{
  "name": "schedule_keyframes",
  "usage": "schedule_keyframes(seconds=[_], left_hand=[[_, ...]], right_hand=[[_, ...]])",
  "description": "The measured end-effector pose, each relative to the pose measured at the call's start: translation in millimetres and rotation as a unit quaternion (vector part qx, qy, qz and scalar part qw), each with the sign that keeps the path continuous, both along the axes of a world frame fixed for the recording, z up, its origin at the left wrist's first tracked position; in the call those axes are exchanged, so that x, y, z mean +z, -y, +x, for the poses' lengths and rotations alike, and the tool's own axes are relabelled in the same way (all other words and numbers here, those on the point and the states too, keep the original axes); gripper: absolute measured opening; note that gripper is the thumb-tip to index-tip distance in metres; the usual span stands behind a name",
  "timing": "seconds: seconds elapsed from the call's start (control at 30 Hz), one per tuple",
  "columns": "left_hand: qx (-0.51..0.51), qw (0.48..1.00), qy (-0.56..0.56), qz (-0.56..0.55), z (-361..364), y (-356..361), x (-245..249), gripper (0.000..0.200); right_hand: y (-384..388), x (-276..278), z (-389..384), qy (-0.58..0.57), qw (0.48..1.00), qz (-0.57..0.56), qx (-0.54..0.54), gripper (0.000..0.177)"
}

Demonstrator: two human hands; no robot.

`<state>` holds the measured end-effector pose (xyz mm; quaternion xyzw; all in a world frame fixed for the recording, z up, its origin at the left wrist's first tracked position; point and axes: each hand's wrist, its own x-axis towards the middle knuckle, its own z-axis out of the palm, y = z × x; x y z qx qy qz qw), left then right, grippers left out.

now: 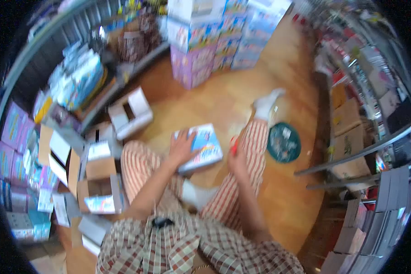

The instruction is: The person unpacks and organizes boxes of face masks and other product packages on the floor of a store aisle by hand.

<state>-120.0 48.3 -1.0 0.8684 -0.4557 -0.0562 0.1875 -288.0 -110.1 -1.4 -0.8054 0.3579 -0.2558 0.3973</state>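
1. Resting on top of the white-and-blue box [209, 142], the left hand [181, 148] has its fingers spread out, not clenched.
2. The right hand [236, 159] has its fingers closed around a small red item [234, 148], too blurred to name, over the striped right leg [255, 146].
3. The box lies on the wooden floor [180, 109], between the two legs.
4. A green basin [284, 142] sits on the floor just to the right of the right leg.
5. An open carton [131, 114] stands beyond the left knee [139, 162], and more opened cartons [98, 182] crowd to its left.
6. Stacked boxes [194, 66] stand farther ahead, with loaded shelves on both sides.
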Motion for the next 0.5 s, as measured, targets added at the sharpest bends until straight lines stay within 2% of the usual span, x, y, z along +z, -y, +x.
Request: schedule_keyframes(seconds=[0.03,0.07,0.1,0.17,0.23,0.3,0.37,0.43,0.5], left_hand=[[-0.018,1.0,0.01,0.015,5,1,9,0.071],[-0.031,0.999,0.013,0.03,9,2,13,0.071],[-0.045,0.998,0.014,0.05,12,3,15,0.071],[-0.048,0.997,0.019,0.061,14,4,17,0.071],[-0.048,0.996,0.043,0.063,13,5,22,0.071],[-0.044,0.995,0.057,0.072,16,7,23,0.07],[-0.005,0.992,-0.022,0.123,19,12,18,0.07],[0.009,0.993,-0.008,0.121,12,10,10,0.072],[0.026,0.989,0.118,0.085,0,9,9,0.075]], right_hand=[[-8,7,11,-0.016,0.999,0.029,0.004,0.028],[-17,4,20,-0.062,0.997,-0.034,-0.009,0.025],[-32,30,26,-0.096,0.995,0.024,-0.006,0.024],[-37,3,40,-0.083,0.996,0.018,0.003,0.025],[-48,-1,43,-0.025,0.998,-0.052,0.002,0.026],[-55,-1,44,-0.023,0.997,-0.071,0.01,0.027],[-58,-4,44,-0.026,0.996,-0.087,0.02,0.028],[-59,-8,44,-0.016,0.993,-0.116,0.02,0.03],[-57,-11,43,-0.023,0.993,-0.116,0.024,0.03]])
